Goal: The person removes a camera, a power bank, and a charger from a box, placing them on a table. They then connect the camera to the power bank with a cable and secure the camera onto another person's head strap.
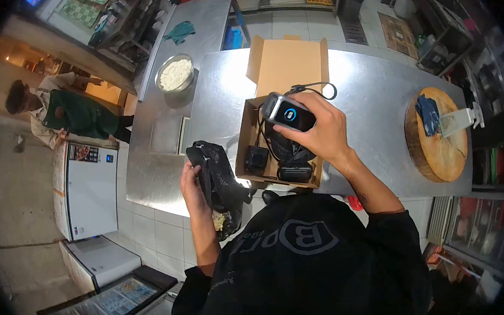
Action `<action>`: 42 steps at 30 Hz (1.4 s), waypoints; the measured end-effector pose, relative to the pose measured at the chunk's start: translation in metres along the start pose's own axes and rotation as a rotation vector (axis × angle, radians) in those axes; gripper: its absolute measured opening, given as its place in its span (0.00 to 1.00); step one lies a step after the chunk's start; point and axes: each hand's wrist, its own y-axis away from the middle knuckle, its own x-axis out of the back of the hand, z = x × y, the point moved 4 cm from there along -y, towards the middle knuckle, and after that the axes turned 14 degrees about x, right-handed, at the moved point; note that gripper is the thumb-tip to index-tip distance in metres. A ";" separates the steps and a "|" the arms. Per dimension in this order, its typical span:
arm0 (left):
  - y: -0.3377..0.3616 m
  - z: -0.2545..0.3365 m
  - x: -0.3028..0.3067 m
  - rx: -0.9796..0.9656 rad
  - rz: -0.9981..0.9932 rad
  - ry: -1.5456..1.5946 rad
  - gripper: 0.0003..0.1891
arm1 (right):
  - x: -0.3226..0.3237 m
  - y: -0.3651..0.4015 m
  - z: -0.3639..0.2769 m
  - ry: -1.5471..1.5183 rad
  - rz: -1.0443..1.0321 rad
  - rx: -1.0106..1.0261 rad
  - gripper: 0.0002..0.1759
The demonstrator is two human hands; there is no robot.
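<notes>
Grey metal or hard plastic seems to make up the shell of the small camera-like device (291, 115), which the right hand (325, 123) pinches between thumb and fingers above the open cardboard box (286, 69). Its dark screen, lit with a blue ring, faces up, and a black cord (331, 91) loops just beyond it. The left hand (193, 187) is closed at the edge of a crumpled black plastic bag (221, 177), beside the box; where its thumb presses is hard to tell.

Inside the box, a black block (256, 158) sits in the near left corner, and a rounded black unit (295, 172) lies to its right, with dark cabling around them. The box rests on the steel counter (375, 117), its lid standing open on the far side.

The device looks rigid, compact and fairly light, but its smooth face is probably slippery and the glass could scratch or crack if dropped. The side edges look the safest hold, with fingertips off the screen and the cord kept slack. The bag is thin and limp; it likely sags and slides, so a gathered fold would grip better than a flat side. The box walls look stiff enough to steady by the rim, though the flaps would bend.
</notes>
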 end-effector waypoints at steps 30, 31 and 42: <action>-0.074 -0.075 -0.047 -0.113 0.090 -0.868 0.27 | -0.033 0.084 -0.004 -1.350 -0.015 -0.846 0.36; -0.073 -0.074 -0.048 -0.095 0.115 -0.895 0.24 | -0.037 0.085 -0.007 -1.343 0.040 -0.890 0.39; -0.043 -0.076 -0.070 0.191 -0.193 -0.044 0.14 | -0.084 0.098 -0.010 -0.897 -0.139 -0.458 0.31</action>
